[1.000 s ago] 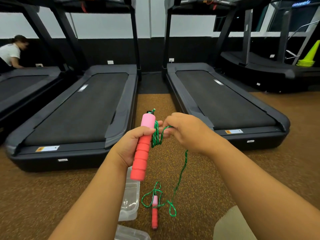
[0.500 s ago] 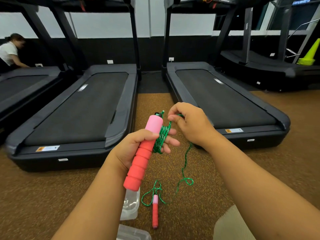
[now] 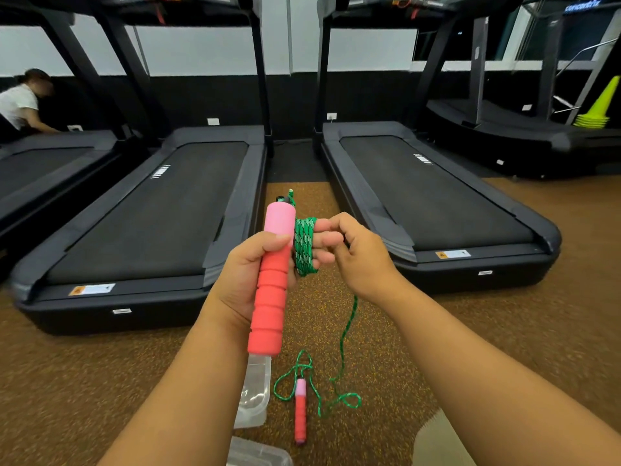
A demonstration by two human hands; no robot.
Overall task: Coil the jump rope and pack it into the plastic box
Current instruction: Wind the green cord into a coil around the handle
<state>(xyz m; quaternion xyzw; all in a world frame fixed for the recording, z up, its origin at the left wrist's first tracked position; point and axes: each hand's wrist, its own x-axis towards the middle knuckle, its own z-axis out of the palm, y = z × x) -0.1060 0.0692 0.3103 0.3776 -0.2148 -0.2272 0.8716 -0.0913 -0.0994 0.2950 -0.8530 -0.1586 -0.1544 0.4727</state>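
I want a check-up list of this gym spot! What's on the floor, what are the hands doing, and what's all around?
Surface: brown speckled floor, no table.
Job's things: green rope partly coiled round the left hand's fingers; pink handle held upright; second handle lying on the floor with loose rope loops; clear plastic box on the floor; another clear plastic piece at the bottom edge.
Clutter: nothing seen.
Grippers: left hand grips the handle; right hand guides the rope.
Cables: nothing seen.
Surroundings: treadmills, stacked yellow cones, another person far left.
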